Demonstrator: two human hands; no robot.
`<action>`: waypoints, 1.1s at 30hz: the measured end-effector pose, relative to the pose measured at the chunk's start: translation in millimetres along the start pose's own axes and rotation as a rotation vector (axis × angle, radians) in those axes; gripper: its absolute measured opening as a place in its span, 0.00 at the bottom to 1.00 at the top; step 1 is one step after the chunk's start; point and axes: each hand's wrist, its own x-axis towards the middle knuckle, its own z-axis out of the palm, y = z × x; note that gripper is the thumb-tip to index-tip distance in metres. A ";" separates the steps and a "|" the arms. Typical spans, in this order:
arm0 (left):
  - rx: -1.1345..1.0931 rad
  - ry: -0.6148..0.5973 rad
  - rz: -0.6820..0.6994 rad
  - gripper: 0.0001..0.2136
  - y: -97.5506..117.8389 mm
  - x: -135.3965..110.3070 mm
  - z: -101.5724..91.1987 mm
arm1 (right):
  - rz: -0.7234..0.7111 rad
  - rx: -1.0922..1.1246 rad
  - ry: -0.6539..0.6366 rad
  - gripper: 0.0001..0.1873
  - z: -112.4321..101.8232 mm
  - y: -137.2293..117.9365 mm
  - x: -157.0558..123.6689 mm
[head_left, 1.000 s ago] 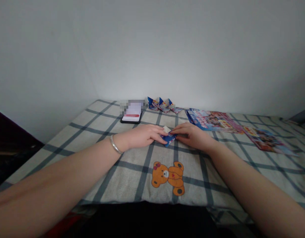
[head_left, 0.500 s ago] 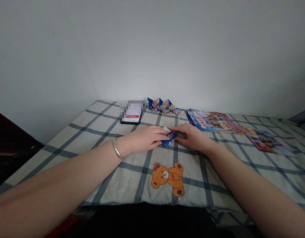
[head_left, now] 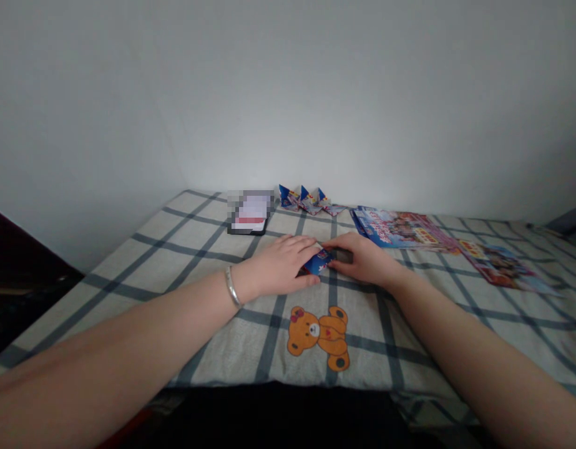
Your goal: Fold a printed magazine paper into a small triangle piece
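Note:
A small folded piece of blue printed paper (head_left: 319, 262) lies on the checked cloth between my hands. My left hand (head_left: 284, 265), with a silver bangle at the wrist, rests over the paper's left side, fingers stretched out and thumb apart. On the other side, my right hand (head_left: 357, 259) pinches the paper's right edge between thumb and fingers. Part of the paper is hidden beneath my left fingers.
A phone (head_left: 250, 213) leans or lies near the back left. Several folded paper shapes (head_left: 306, 199) stand in a row by the wall. Printed leaflets (head_left: 400, 227) lie to the right, and another leaflet (head_left: 503, 265) sits farther right. The cloth (head_left: 241, 355) bears a bear print.
My left hand has shifted slightly right over the paper, and its thumb has spread away from the fingers. The paper's pale upper flap no longer shows. My right hand stays almost in place.

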 end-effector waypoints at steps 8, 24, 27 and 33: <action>-0.030 -0.031 -0.052 0.30 -2.7 2.9 -3.1 | -0.023 -0.098 -0.033 0.19 7.1 -2.2 3.9; 0.023 0.051 0.000 0.27 -3.7 7.5 -1.9 | 0.108 -0.390 -0.086 0.21 7.9 -23.2 8.5; 0.039 0.045 0.014 0.25 -2.3 8.6 -4.4 | 0.110 -0.421 -0.117 0.19 4.8 -24.2 9.5; 0.053 0.020 0.022 0.24 -1.8 8.3 -7.5 | 0.100 -0.567 -0.158 0.15 1.7 -32.5 11.3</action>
